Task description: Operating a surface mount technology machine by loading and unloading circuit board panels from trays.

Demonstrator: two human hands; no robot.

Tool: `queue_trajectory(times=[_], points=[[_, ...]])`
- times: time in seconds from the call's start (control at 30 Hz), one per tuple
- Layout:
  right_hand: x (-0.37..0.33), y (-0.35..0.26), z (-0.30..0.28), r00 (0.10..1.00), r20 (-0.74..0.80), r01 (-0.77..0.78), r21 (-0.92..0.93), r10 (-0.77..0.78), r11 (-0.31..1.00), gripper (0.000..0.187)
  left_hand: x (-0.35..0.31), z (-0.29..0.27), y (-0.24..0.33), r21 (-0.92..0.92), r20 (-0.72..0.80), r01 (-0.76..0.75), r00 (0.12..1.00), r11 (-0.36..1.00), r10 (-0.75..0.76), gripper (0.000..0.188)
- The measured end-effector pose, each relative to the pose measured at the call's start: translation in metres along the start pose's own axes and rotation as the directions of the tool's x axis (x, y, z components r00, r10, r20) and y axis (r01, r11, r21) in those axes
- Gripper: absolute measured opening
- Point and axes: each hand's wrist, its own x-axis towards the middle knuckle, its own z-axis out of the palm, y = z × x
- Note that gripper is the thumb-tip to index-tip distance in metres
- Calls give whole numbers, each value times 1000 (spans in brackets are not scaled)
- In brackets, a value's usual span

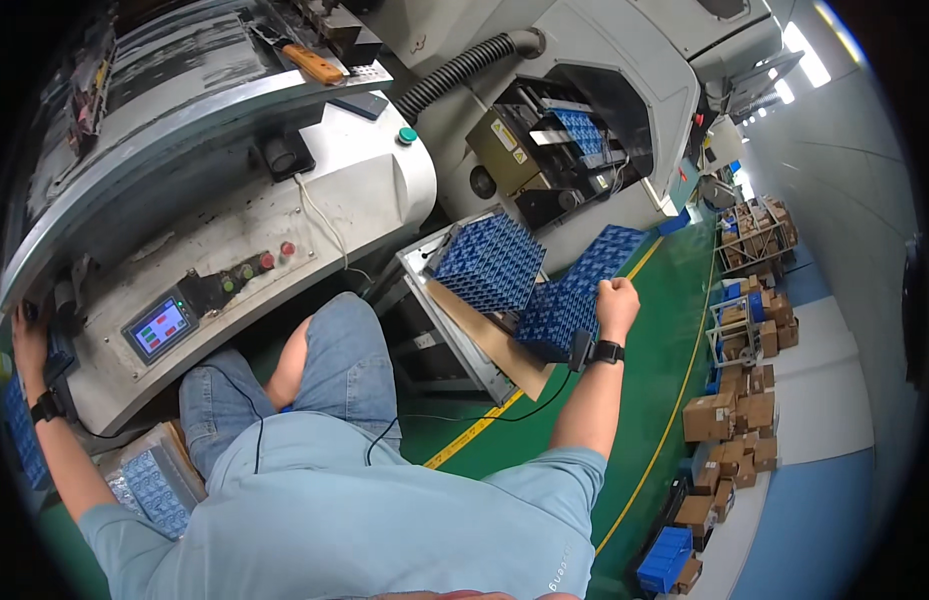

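At the far left, my left hand (29,345) reaches to the end of the white machine (374,170), beside a dark fitting (64,300). Its fingertips are partly hidden in shadow. On my right, my right hand (616,305) is closed in a fist at the edge of blue patterned printed sheeting (604,255). Whatever its fingers hold, if anything, is hidden. Next to it, more blue printed sheeting lies in a folded stack (489,262) on a cart (454,340) with a brown cardboard sheet (494,345).
A lit touch panel (159,325) and coloured buttons (267,260) line the machine front. An orange-handled tool (312,64) lies on top. Behind the cart, a second machine (574,150) feeds blue sheeting. Cardboard boxes (709,417) line the right wall. A cable (484,418) runs across my front.
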Motion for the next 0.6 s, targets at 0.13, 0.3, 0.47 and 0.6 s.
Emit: queue_trajectory(times=[0.13, 0.3, 0.47, 0.6], points=[[-6, 3, 33, 966, 236, -63, -163, 101, 985, 30, -1, 4, -4, 83, -29, -47, 998, 995, 50, 57], [-19, 10, 68, 889, 433, -69, -201, 152, 977, 35, -1, 3, -5, 113, 52, -57, 997, 992, 52, 59], [-25, 24, 84, 844, 496, -90, -245, 204, 965, 35, 0, 7, -10, 136, 16, -53, 999, 989, 52, 61], [-24, 35, 88, 825, 531, -84, -222, 193, 971, 35, 0, 14, -14, 135, 22, -66, 998, 989, 64, 62]])
